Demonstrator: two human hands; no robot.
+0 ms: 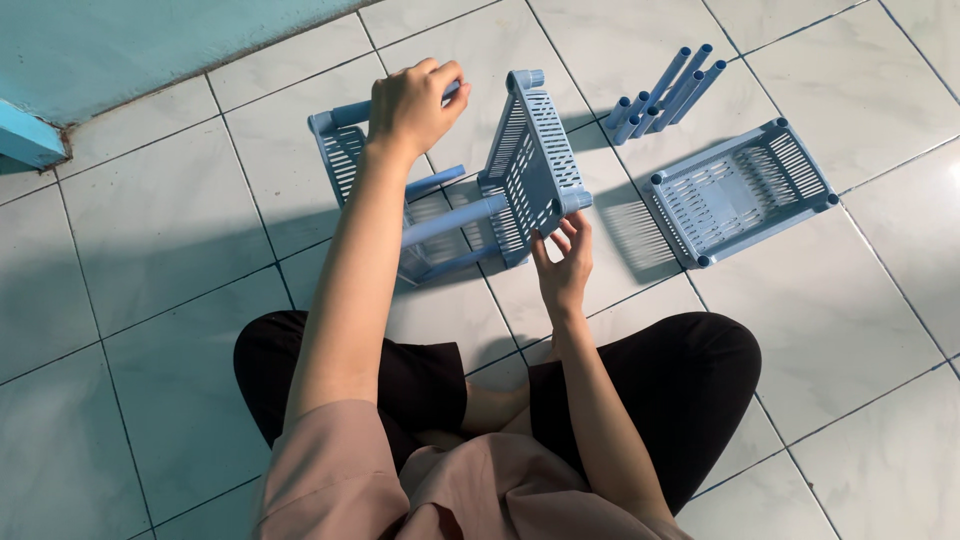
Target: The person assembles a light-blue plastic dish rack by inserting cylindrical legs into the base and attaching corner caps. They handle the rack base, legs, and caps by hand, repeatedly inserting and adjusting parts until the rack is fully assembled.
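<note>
Hidden: left hand [412, 105] covered part of the top tube [350, 112] it gripped | right hand [562, 265] lay open, fingertips touching the upright tray [533, 165] at its lower corner | rack on the tiled floor [150, 230]; spare tray [738, 190] and loose tubes [665, 92] apart, right.

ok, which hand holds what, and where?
Left hand grips a blue plastic tube at its end; right hand steadies the upright blue slotted plastic shelf tray at its lower corner.
</note>
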